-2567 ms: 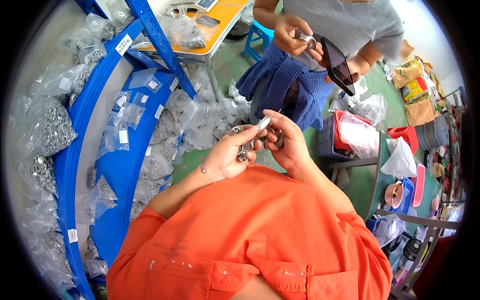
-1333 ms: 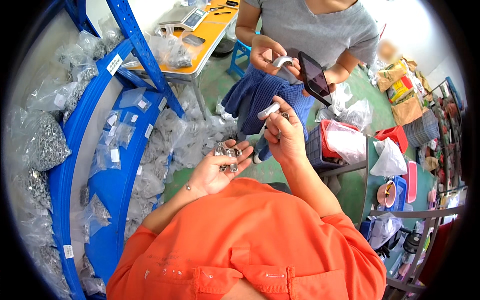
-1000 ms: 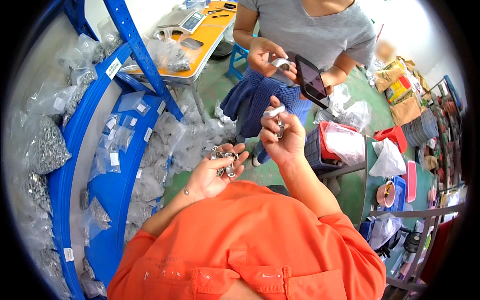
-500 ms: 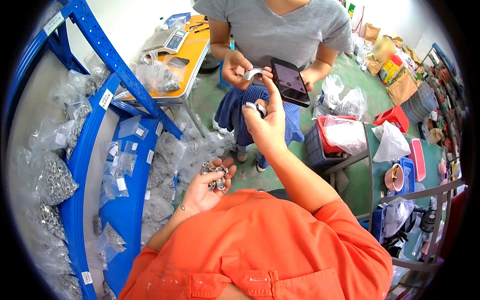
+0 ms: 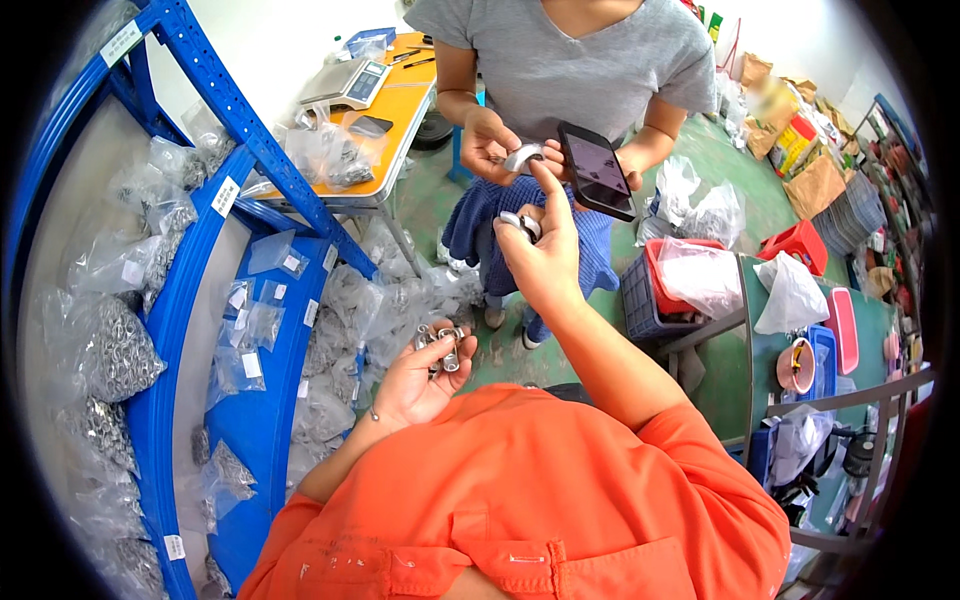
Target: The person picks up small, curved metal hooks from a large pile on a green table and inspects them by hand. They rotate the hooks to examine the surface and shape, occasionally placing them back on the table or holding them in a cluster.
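My left hand [image 5: 412, 385] is held palm up near my waist, its fingers curled around several small silver metal fittings [image 5: 449, 352]. Further out, my right hand [image 5: 548, 255] grips a shiny curved metal piece [image 5: 524, 228] between thumb and folded fingers. Its index finger is stretched toward another curved silver piece [image 5: 522, 158], which a co-worker's hand [image 5: 488, 140] holds; the fingertip is at or very close to that piece. The co-worker's other hand [image 5: 633, 165] holds a black phone [image 5: 597, 172] with its screen lit.
Blue shelves [image 5: 235, 430] with bags of metal parts [image 5: 118, 350] stand at my left. Behind them is a yellow table [image 5: 400, 95] with a scale [image 5: 348, 82]. At right, a blue crate [image 5: 640, 300] sits beside a green table [image 5: 762, 370] carrying bins. Plastic bags [image 5: 385, 300] lie on the floor.
The whole view has shifted slightly, with the surroundings a little further right. Both my hands keep their grips, and my right index finger stays stretched toward the co-worker's piece.
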The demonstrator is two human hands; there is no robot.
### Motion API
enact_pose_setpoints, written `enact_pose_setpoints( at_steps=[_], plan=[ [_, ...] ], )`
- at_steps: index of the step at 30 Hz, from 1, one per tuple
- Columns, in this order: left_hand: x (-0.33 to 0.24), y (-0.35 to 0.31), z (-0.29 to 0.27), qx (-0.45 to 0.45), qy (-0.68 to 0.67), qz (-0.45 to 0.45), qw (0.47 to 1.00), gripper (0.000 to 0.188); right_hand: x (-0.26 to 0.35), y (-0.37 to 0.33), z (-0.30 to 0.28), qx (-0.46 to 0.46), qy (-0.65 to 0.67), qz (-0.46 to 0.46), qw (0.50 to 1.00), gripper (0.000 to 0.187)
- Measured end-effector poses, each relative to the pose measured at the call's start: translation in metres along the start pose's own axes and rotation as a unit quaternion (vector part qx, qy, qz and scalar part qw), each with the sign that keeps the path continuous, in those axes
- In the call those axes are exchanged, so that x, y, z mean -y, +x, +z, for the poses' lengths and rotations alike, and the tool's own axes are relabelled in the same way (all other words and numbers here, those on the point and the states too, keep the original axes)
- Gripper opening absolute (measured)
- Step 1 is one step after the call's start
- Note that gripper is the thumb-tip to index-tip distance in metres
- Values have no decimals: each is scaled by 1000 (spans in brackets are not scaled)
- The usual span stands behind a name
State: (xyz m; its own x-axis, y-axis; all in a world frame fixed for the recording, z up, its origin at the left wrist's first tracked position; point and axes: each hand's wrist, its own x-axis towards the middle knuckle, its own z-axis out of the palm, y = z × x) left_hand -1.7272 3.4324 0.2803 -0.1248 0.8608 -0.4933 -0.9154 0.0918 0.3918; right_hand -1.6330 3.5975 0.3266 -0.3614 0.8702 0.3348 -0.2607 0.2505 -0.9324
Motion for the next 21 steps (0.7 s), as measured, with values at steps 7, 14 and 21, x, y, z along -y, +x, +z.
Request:
enact_pose_setpoints(
  at_steps=[7, 14, 21],
  plan=[
    [1, 0, -1, 16, 17, -10, 1000, 14, -1, -4, -2, 45, -91, -68, 993, 64],
    [-1, 1, -1, 14, 9, -6, 1000, 15, 3, -4, -3, 20, -86, -86, 992, 62],
    [-1, -2, 4, 29, -2, 48, 998, 17, 2, -4, -2, 10, 62, 4, 998, 38]
  ],
)
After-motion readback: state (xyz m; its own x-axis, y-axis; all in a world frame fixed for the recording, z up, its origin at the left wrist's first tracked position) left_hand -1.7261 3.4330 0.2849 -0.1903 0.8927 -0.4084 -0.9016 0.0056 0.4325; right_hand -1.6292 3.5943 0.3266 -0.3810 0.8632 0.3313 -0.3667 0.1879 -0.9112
